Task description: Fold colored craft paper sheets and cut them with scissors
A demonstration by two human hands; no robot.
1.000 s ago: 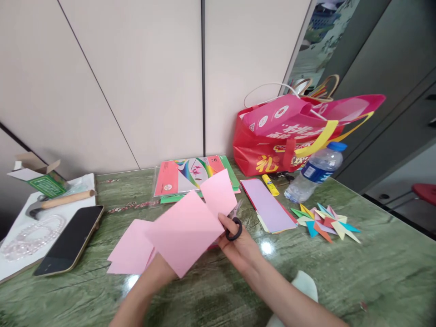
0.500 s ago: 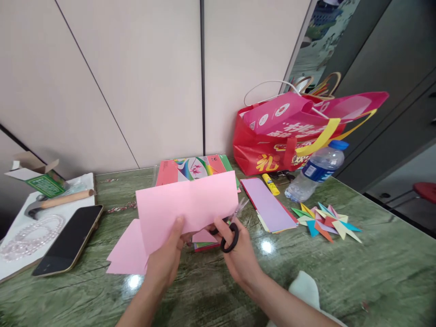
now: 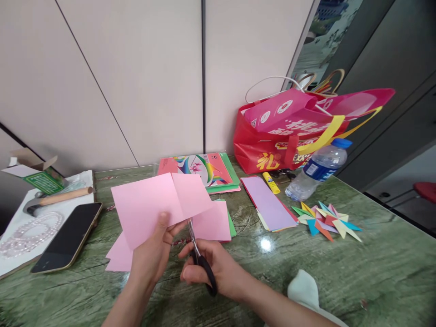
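Note:
My left hand point(image 3: 155, 247) grips a sheet of pink paper point(image 3: 146, 204) by its lower edge, thumb in front. A crease runs down the sheet, and its right part angles away. In my right hand point(image 3: 214, 265) is a pair of scissors point(image 3: 200, 261) with black handles, fingers through the loops. The blades point up and meet the sheet's lower edge close to the crease; whether they have cut into it I cannot tell. Behind the sheet lies a stack of coloured paper point(image 3: 213, 222), pink on top. More pink paper point(image 3: 119, 256) lies under my left hand's sheet, on the left.
On the green table point(image 3: 259, 290) are a phone point(image 3: 68, 238), a hammer point(image 3: 63, 197), beads point(image 3: 32, 234), and a paper pack point(image 3: 197, 168). To the right are purple strips point(image 3: 269, 204), a glue stick point(image 3: 271, 182), a bottle point(image 3: 316, 170), a folded paper star point(image 3: 329, 220) and a red bag point(image 3: 262, 150).
The pink sheet has moved left and turned, showing its crease. My right hand has brought the scissors left and down, from beside the sheet to its lower edge, blades now pointing up at it.

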